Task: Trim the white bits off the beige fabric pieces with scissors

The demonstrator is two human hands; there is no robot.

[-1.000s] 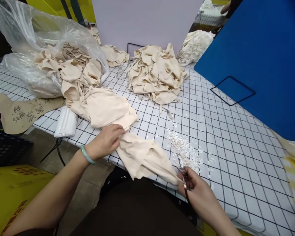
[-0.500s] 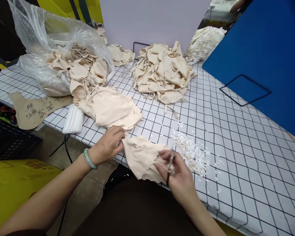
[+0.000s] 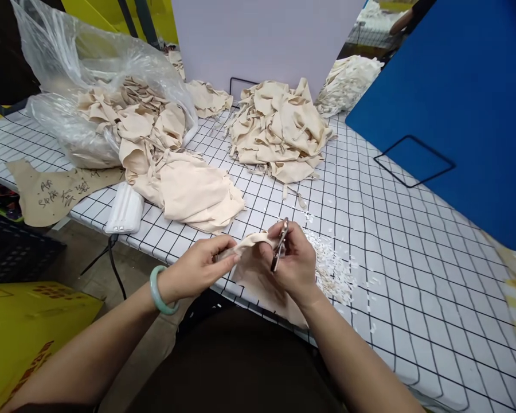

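My left hand, with a green bangle at the wrist, pinches one end of a beige fabric piece. The cloth's edge is lifted and stretched between my hands, while the rest hangs over the table's front edge. My right hand is closed round small metal scissors, held upright, and its fingers also grip the fabric edge. Part of the scissors is hidden in the palm. Beside the right hand lies a scatter of small white snippets. A stack of beige fabric pieces lies just beyond my left hand.
A larger beige fabric heap sits toward the back. At left are a clear plastic bag of cloth, a marked brown pattern piece and a white power bank with a cable. A blue panel stands at right.
My right hand has moved up and left with the scissors, and now grips the fabric edge. The cloth, which lay flatter on the table, is lifted and folded between both hands.
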